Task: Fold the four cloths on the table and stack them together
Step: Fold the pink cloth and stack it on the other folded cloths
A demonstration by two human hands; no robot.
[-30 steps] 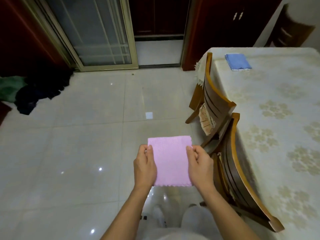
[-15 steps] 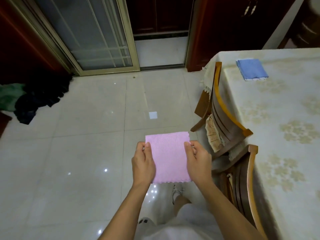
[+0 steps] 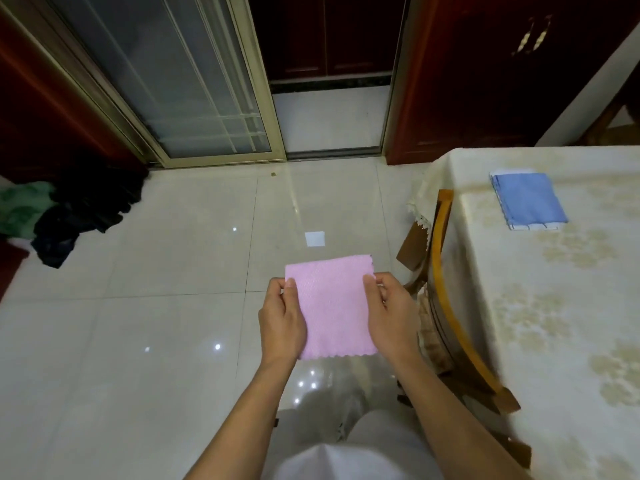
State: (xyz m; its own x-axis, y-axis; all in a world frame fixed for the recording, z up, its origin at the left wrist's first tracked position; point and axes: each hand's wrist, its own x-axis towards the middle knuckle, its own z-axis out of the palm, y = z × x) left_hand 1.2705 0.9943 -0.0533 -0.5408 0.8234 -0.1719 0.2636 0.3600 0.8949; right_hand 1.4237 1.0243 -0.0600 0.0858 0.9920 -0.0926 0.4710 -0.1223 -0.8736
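A folded pink cloth [image 3: 332, 306] hangs in the air over the tiled floor, left of the table. My left hand [image 3: 282, 322] pinches its left edge and my right hand [image 3: 389, 317] pinches its right edge. On the table [image 3: 554, 323] at the far right lies a folded blue cloth [image 3: 528, 199] on top of a white cloth whose edge peeks out beneath it.
A wooden chair [image 3: 446, 306] is pushed in at the table's left side, just right of my right hand. A pile of dark and green clothes [image 3: 62, 209] lies on the floor at the left. A glass sliding door [image 3: 166, 74] stands ahead.
My view has swung right and closer to the table, so the blue cloth sits nearer. Both hands still hold the pink cloth the same way.
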